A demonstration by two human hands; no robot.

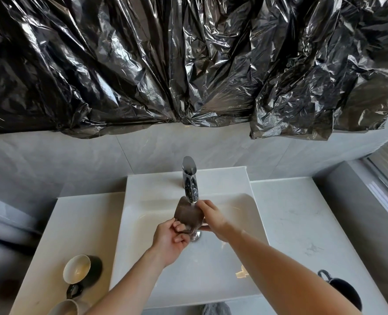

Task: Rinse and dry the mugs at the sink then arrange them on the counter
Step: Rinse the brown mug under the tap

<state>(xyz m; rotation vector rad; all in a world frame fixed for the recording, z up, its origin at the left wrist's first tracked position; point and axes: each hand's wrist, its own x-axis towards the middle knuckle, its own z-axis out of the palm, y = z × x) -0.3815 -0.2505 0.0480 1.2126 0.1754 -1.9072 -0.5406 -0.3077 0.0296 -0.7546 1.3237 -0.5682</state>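
Observation:
A brown mug [188, 215] is tilted over the white sink [245, 223], right under the chrome faucet [190, 180]. My left hand [170, 239] pinches its lower edge from below. My right hand [211, 215] grips its right side near the faucet's spout. On the left counter [74, 223] a dark mug with a cream inside [81, 270] lies on its side, and a pale mug [65, 308] shows at the bottom edge. A black mug [345, 292] stands on the right counter, partly behind my right forearm.
Crinkled black plastic sheeting [188, 64] hangs over the wall above the grey backsplash. The sink drain [196, 235] sits just below the mug. A grey cloth [215, 309] peeks at the bottom edge. A window ledge [370, 201] runs along the right.

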